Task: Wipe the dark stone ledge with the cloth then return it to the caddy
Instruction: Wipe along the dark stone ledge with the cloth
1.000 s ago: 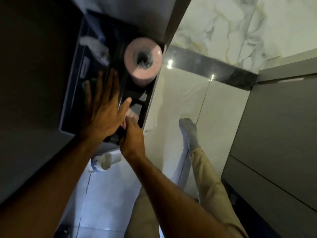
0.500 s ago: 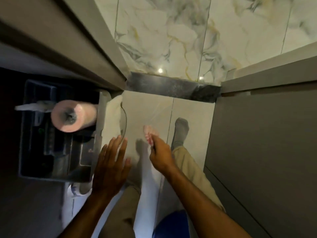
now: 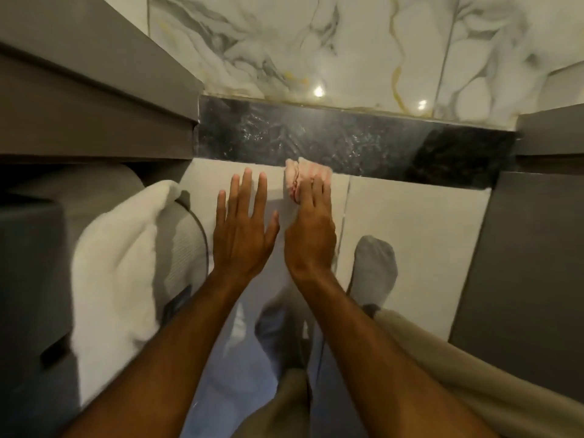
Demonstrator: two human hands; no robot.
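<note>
A small pink cloth (image 3: pixel 300 175) is bunched in my right hand (image 3: pixel 311 229), which is stretched forward so the cloth sits at the front edge of the dark stone ledge (image 3: pixel 363 140). The ledge is a speckled black strip that runs across the foot of the marble wall. My left hand (image 3: pixel 241 230) hovers just to the left, flat, fingers spread, holding nothing. The caddy is out of view.
A white towel (image 3: pixel 117 267) lies over a grey basket at the left. Grey cabinet fronts (image 3: pixel 521 263) close in on the right and upper left. Pale floor tiles (image 3: pixel 410 216) lie below the ledge, with my socked feet (image 3: pixel 374 270) on them.
The view has swung from the caddy on the left to the ledge. My right hand carried the pink cloth out of the caddy and forward to the ledge's edge; the left hand followed, empty.
</note>
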